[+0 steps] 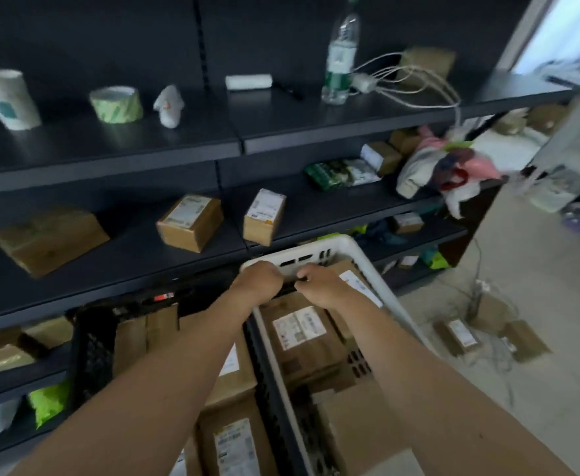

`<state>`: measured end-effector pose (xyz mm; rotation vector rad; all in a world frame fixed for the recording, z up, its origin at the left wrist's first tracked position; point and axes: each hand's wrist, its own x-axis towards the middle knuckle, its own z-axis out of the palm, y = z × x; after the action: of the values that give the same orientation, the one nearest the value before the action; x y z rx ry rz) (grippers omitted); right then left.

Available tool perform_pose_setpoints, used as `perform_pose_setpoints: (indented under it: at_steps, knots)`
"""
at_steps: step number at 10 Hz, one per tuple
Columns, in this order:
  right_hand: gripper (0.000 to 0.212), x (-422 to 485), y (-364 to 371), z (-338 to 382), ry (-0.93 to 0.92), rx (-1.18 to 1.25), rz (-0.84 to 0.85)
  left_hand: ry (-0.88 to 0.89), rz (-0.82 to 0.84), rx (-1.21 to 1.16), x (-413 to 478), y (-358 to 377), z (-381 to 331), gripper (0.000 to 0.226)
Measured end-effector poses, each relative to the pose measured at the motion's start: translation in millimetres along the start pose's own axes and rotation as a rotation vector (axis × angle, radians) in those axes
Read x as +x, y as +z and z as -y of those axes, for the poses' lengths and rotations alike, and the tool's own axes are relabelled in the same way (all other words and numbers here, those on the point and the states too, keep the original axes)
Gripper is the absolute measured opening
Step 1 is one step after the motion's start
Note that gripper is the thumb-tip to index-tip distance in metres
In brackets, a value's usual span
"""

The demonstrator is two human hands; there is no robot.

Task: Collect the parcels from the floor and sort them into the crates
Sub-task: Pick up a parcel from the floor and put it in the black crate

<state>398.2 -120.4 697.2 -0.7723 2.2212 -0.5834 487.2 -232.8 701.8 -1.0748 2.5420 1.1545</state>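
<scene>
Two hands at our white crate (337,240): left hand (259,282) w/ fingers curled over rim, right hand (319,286) gripping dark strip (288,287).

Right of the dark shelving (110,156), brown parcels (457,336) and loose cables (477,259) lie on the pale floor (539,269).

A paper cup (7,99) and a green tape roll (116,104) are seen high to the left of the grip; a water bottle (340,60) is stood above it, beside white cables (419,80).
</scene>
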Motion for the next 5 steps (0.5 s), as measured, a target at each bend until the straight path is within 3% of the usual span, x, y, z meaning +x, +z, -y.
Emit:
perform_pose_setpoints:
  at_steps: [2, 4, 5]
  knots:
    - [0.015, -100, -131, -148, 0.125, -0.046, -0.099, 0.115, 0.175, 0.217, -19, 122, -156, 0.025]
    - [0.015, -214, -232, -309, 0.346, 0.004, -0.205, 0.146, 0.33, 0.202, -35, 284, -314, 0.032]
    - [0.043, -216, -266, -439, 0.349, -0.026, -0.229, 0.229, 0.414, 0.253, -60, 334, -383, 0.037]
